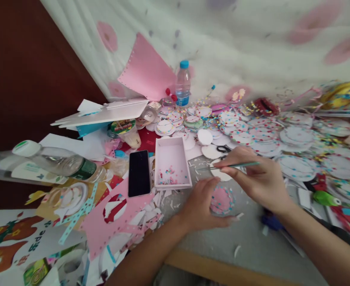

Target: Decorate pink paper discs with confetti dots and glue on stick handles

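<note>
My right hand (255,174) pinches a pair of thin metal tweezers (243,164), whose tips point left above the mat near the white box. My left hand (200,208) lies on the grey mat with thumb and fingers apart, beside a small pink paper disc (222,200) edged with blue and red dots. Whether the fingers touch the disc's rim I cannot tell. A shallow white box (172,163) with small pink, red and blue pieces in its near end stands beyond my left hand. A white paper disc (222,173) lies below the tweezers.
Stacks of dotted paper discs (266,135) fill the back and right. A black phone (139,173) lies left of the box. Plastic bottles (58,161) lie at far left, another bottle (183,85) stands at the back. Paper scraps (146,220) and black-handled scissors (223,149) lie about.
</note>
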Available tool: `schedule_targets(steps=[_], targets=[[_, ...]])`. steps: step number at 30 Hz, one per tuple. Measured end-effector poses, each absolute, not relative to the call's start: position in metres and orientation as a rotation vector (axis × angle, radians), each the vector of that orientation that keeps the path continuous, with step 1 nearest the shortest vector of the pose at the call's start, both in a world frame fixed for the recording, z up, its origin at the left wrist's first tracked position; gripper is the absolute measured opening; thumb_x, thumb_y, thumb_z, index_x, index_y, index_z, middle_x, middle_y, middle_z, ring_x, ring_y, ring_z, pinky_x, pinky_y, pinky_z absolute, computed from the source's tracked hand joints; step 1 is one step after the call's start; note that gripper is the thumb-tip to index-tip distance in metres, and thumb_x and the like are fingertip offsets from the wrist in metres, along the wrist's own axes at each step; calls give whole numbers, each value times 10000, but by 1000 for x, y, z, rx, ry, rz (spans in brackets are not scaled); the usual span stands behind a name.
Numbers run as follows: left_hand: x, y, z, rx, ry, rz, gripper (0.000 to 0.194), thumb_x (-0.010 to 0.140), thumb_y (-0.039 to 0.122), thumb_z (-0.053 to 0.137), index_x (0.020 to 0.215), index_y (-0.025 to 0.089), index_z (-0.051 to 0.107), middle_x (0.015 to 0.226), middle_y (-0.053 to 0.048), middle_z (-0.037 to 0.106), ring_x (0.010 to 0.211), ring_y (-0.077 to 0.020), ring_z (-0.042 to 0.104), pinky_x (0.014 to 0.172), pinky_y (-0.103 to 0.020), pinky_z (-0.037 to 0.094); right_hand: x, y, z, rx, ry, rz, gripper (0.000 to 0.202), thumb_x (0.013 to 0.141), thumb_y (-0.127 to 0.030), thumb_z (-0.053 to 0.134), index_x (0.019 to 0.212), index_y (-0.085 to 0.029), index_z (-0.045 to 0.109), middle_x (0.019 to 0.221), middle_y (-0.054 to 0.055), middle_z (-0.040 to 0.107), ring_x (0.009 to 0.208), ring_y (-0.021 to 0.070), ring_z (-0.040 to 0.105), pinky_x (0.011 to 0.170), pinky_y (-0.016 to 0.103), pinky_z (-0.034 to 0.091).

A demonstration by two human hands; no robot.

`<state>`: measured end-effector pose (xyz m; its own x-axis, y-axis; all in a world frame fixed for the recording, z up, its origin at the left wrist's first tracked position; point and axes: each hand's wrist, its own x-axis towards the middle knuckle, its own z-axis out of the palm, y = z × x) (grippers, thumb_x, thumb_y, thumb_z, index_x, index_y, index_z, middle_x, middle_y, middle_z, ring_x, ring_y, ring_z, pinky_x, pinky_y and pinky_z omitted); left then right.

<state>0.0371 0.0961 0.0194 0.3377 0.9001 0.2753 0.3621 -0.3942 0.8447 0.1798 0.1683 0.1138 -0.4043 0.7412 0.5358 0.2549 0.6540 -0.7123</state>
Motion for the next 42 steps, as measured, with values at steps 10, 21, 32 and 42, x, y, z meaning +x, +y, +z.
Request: schedule_targets(steps=[10,21,32,42], targets=[[37,96,17,1929,1066,1095,601,755,302,696,1296,196,456,1268,-123,543,1200,-257,493,1037,-428,393,234,131,107,-971,-1693,728,83,822,-257,661,849,-294,731,741,30,695,714,230,611,698,406,458],[37,97,29,1771,1054,1173,265,856,186,580,1119,177,611,1081,-93,658,1037,-209,589,932,-362,452,237,117,69,-979,-1613,914,89,840,-253,646,865,-239,731,723,30,696,680,186,606,669,356,459],[38,103,29,1892,1060,1270,138,868,91,548,906,165,658,861,-69,700,843,-167,626,795,-319,481,241,111,58,-1037,-1553,925,116,852,-235,627,902,-273,725,728,14,681,682,187,591,668,350,439],[38,102,27,1858,1088,1236,185,884,78,508,959,168,651,912,-72,703,888,-168,624,819,-315,469,240,108,56,-1013,-1580,848,139,845,-203,632,931,-274,716,727,6,675,665,180,579,679,354,423]])
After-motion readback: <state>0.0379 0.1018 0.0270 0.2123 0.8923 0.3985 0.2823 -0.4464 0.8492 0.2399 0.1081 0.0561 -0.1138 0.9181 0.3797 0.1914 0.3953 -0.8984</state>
